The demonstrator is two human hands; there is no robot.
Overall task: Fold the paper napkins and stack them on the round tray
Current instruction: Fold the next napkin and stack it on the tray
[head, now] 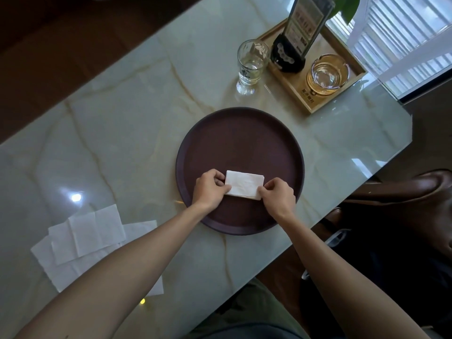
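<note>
Folded napkin point(244, 184) between both hands' fingertips

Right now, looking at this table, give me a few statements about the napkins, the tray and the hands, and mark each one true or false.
1. Both hands hold the folded napkin over the round tray. True: the left hand pinches its left end, the right hand its right end.
2. The unfolded napkins lie inside the round tray. False: they lie on the table, left of the tray.
3. The drinking glass stands on the table beside the wooden tray. True.
4. The round tray already holds a tall stack of napkins. False: only the held folded napkin shows there.
5. The ashtray sits on the round tray. False: it sits in the wooden tray.
</note>
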